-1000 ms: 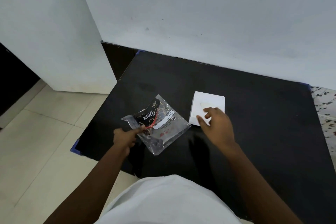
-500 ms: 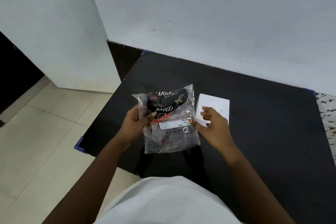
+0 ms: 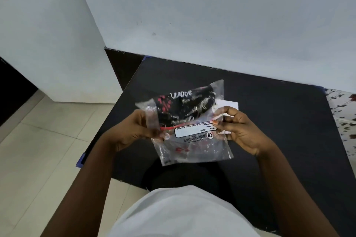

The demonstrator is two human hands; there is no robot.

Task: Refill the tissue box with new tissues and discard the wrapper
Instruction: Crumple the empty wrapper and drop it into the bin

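Observation:
I hold a clear plastic tissue wrapper (image 3: 189, 121) with black, red and white print above the black table (image 3: 279, 121). My left hand (image 3: 133, 131) pinches its left edge and my right hand (image 3: 238, 129) pinches its right edge near the white label. The wrapper looks flat and see-through. Behind it, a white tissue box (image 3: 230, 105) rests on the table, mostly hidden by the wrapper and my right hand.
A white wall (image 3: 231, 15) runs along the table's far edge. Beige floor tiles (image 3: 38, 150) lie to the left, beside a white cabinet side (image 3: 48, 34). A floral-patterned surface (image 3: 342, 117) borders the table on the right.
My left hand lifted the wrapper off the table and turned it upright. My right hand left the white tissue box and took hold of the wrapper's right edge.

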